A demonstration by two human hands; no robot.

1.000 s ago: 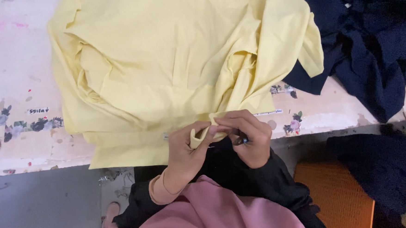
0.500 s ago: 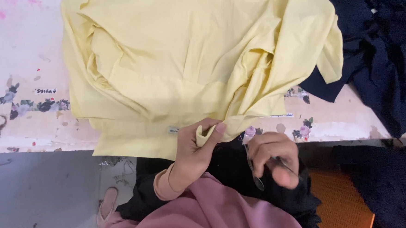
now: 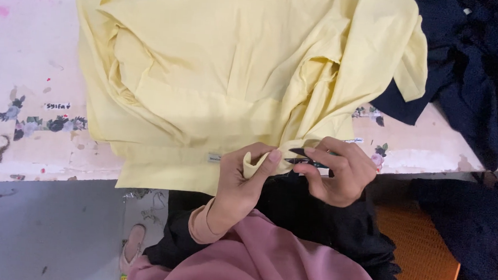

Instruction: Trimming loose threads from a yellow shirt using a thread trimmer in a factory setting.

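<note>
two hands at the counter point(image 3: 32, 49) edge: left hand point(image 3: 241, 182) pinching a folded hem of the soft, limp yellow garment point(image 3: 235, 71), right hand point(image 3: 335, 170) gripping small snips point(image 3: 300, 156). probably light, best held near the hem fold.

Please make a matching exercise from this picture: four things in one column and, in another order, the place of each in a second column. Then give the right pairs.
1. yellow garment
2. dark blue cloth
3. thread snips
4. folded yellow edge

A. pinched in the left hand
B. heaped at the table's far right
C. spread over the table's middle
D. held in the right hand

Pairs: 1-C, 2-B, 3-D, 4-A
</note>
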